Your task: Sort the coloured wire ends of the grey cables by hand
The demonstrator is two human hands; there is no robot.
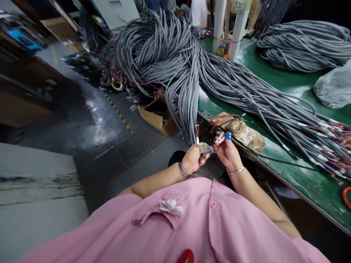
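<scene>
My left hand [192, 157] is closed around the end of a grey cable [205, 148], just below a hanging bundle of grey cables [189, 109]. My right hand [228, 151] pinches the thin coloured wires that stick out of that cable end; its forefinger wears a blue fingertip cover [228, 136]. Both hands meet in front of my pink shirt, off the edge of the green table [301, 179]. Each wrist carries a bracelet.
Great heaps of grey cable [164, 47] spill from the floor onto the green table, with stripped coloured ends [334, 142] at right. A brown taped pad [241, 131] lies on the table edge. A cardboard box [159, 117] sits on the floor. A plastic bag [334, 87] is at far right.
</scene>
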